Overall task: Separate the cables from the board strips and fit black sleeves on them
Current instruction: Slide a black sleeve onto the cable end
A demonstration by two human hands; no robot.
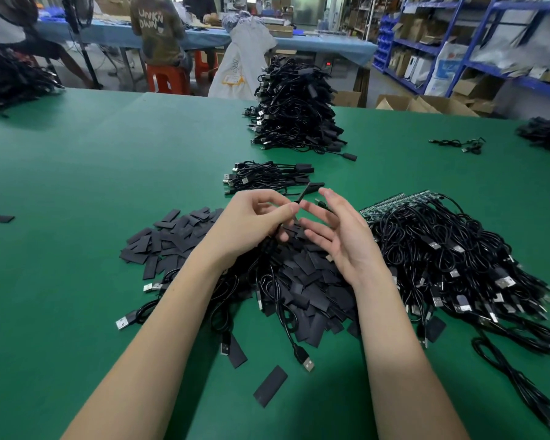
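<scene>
My left hand [251, 220] pinches a thin black sleeve [305, 192] edge-on between thumb and fingers, with a black cable trailing down from it. My right hand [340, 233] is beside it, fingers spread, palm facing left, holding nothing that I can see. Under both hands lies a heap of flat black sleeves [178, 236] mixed with loose USB cables [286, 331]. To the right sits a big bundle of cables [451, 255] still joined to green board strips [391, 203].
A small row of sleeved cables [267, 177] lies just beyond my hands, and a tall stack of them [296, 112] stands farther back. The green table [77, 185] has stray sleeves [270, 386] near the front. People work at a blue table behind.
</scene>
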